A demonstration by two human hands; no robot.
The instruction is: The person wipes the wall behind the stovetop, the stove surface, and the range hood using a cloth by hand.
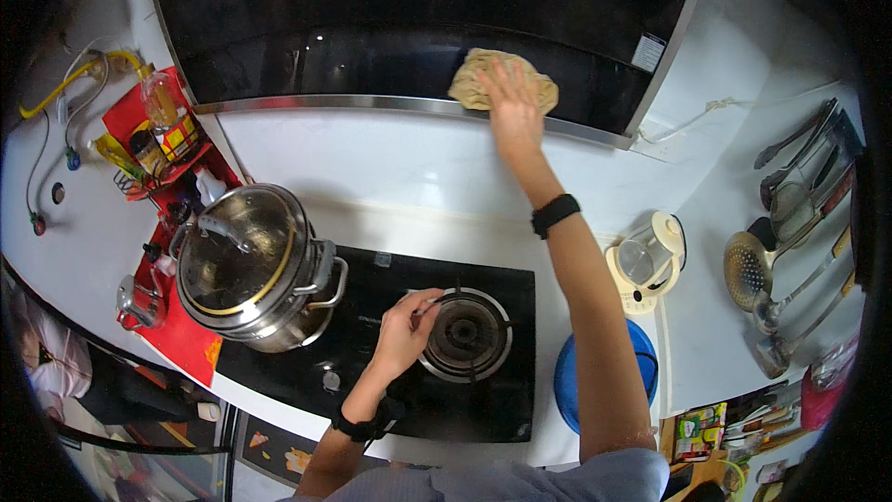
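My right hand [514, 108] presses a crumpled tan cloth [468, 84] flat against the black glass front of a range hood [390, 63], just above its metal lower edge. The fingers are spread over the cloth. Lower down, my left hand [404, 335] is at the left rim of a gas burner [463, 328] on a black glass cooktop [376, 390]. Its thumb and forefinger come close together beside the burner's pan support. Whether they grip it is hidden by the fingers. A lidded steel pot [244, 265] stands on the cooktop's left side.
Bottles and jars fill a rack [164, 167] on the left, near a small steel kettle [143, 303]. On the right are a cream appliance with a clear jug [644, 258] and a blue round item [568, 383]. Ladles and a skimmer [747, 270] hang along the right wall.
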